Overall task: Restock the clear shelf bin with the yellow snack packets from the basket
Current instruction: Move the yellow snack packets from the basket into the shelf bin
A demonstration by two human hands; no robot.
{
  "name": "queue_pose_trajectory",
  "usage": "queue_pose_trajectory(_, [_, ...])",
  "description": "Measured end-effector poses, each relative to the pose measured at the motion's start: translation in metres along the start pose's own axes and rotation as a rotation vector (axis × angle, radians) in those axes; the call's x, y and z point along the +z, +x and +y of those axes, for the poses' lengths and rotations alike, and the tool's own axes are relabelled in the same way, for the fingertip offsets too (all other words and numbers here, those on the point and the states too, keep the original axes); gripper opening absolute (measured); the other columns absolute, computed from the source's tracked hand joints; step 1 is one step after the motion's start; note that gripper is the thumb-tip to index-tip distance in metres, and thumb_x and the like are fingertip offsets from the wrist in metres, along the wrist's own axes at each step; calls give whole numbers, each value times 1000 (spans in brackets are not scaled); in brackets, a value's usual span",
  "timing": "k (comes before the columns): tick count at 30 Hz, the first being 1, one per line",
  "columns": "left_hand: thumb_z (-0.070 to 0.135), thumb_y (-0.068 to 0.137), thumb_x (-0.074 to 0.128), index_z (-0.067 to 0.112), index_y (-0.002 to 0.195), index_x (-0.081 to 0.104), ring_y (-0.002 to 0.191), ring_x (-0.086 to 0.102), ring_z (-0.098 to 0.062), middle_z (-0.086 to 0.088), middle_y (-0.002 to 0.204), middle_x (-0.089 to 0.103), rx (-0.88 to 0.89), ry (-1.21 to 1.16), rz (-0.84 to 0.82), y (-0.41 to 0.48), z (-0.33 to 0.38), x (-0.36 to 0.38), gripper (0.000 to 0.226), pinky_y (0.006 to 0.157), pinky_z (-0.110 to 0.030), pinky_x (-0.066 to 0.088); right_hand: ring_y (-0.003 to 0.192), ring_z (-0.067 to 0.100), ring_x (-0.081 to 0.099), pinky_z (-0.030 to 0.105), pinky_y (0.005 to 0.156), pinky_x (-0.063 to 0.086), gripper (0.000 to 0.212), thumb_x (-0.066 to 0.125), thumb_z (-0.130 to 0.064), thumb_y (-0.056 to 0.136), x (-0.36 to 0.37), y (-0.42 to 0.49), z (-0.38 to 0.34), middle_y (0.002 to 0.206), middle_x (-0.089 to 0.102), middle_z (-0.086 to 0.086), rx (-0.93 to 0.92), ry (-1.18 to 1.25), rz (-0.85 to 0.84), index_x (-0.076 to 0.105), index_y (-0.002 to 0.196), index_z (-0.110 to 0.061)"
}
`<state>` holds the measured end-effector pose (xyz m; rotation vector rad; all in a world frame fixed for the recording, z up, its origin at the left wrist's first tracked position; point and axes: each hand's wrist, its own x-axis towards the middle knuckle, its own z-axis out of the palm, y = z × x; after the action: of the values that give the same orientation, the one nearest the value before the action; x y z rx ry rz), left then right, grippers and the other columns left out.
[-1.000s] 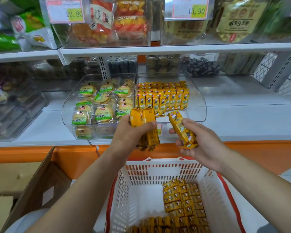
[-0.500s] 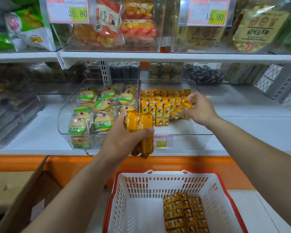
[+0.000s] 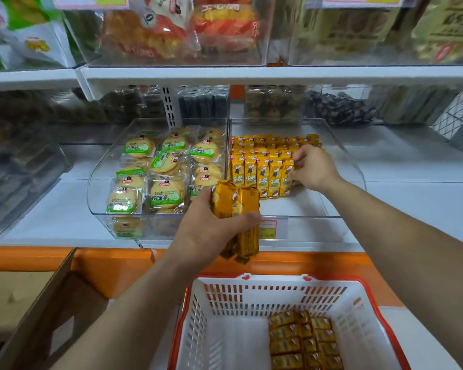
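Worn on head, wide-angle. Looked forward and down, straight at front edge of lower shelf [image 3: 412,206], close up. Took in clear shelf bin [image 3: 313,227] mid-frame, upper shelf [image 3: 251,76] above, basket [image 3: 267,305] rim at bottom.

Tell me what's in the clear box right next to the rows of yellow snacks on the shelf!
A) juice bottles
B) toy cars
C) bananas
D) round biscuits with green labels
D: the clear compartment just left of the yellow snack packets is filled with round biscuits in see-through wrappers with green labels.
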<state>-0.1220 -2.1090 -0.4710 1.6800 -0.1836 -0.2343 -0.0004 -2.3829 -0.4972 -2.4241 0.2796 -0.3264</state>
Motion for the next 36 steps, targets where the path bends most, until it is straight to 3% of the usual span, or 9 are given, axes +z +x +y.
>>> queue_pose_trajectory(3, [43, 62, 88, 30, 110, 59, 81, 76, -8, 14, 89, 77, -19, -26, 7, 0, 1, 1, 57, 63, -23, 60, 80, 23, 62, 26, 62, 45, 34, 81, -8, 74, -5, -4, 1, 88, 69, 5, 7, 18, -60, 58, 99, -14])
queue_pose_trajectory(7, [50, 54, 84, 30, 112, 59, 81, 75, -6, 16, 87, 76, -44, -72, 22, -2, 4, 4, 66, 61, -24, 61, 92, 25, 60, 30, 72, 44, 54, 79, -18, 78, -24, -24, -8, 105, 64, 7, -27, -60, -69, 53, 126, -12])
queue_pose_trajectory(11, [44, 62, 87, 30, 111, 61, 78, 76, -7, 16, 86, 77, -99, -125, 38, -4, 3, 9, 57, 62, -29, 61, 84, 14, 64, 28, 73, 48, 35, 78, -20, 80, -56, -82, -27, 101, 65, 0, -87, 159, -43, 61, 110, -20])
queue_pose_trajectory(15, [43, 68, 87, 28, 110, 64, 77, 77, -12, 10, 86, 78, -146, -168, 25, -12, 2, 25, 50, 57, -29, 60, 78, 14, 70, 29, 65, 54, 34, 77, -22, 79, -71, -169, -42, 95, 71, -5, -102, 516, -406, 65, 109, -32])
queue_pose_trajectory(17, [49, 60, 87, 25, 114, 66, 86, 77, -20, 4, 93, 79, -161, -175, 1, -19, 3, 35, 63, 67, -38, 63, 79, 19, 71, 27, 63, 55, 48, 81, -30, 77, -70, -198, -49, 101, 69, -8, -93, 591, -488, 61, 119, -41])
queue_pose_trajectory(21, [53, 58, 88, 16, 117, 70, 97, 76, -33, -10, 107, 78, -165, -216, -44, -31, 6, 53, 71, 87, -56, 60, 76, 9, 70, 23, 67, 57, 65, 84, -46, 71, -61, -215, -58, 103, 60, -19, -113, 432, -355, 49, 125, -51])
queue_pose_trajectory(24, [55, 61, 83, 14, 119, 68, 98, 75, -36, -13, 107, 77, -162, -227, -25, -37, 8, 59, 73, 86, -58, 60, 74, 10, 70, 27, 69, 57, 63, 87, -33, 72, -61, -215, -59, 100, 64, -13, -81, 475, -302, 51, 122, -45])
queue_pose_trajectory(32, [48, 64, 81, 17, 119, 68, 97, 76, -33, -10, 107, 78, -139, -239, -48, -38, 11, 52, 65, 82, -52, 62, 97, 22, 73, 39, 83, 56, 51, 75, -9, 85, -67, -211, -49, 110, 73, -1, 85, 833, -437, 58, 127, -32])
queue_pose_trajectory(36, [45, 65, 81, 24, 117, 68, 92, 77, -27, -4, 103, 79, -144, -246, -57, -36, 9, 48, 57, 69, -40, 62, 94, 23, 72, 33, 76, 54, 54, 71, -3, 86, -67, -210, -48, 113, 70, 8, 136, 904, -443, 55, 131, -27])
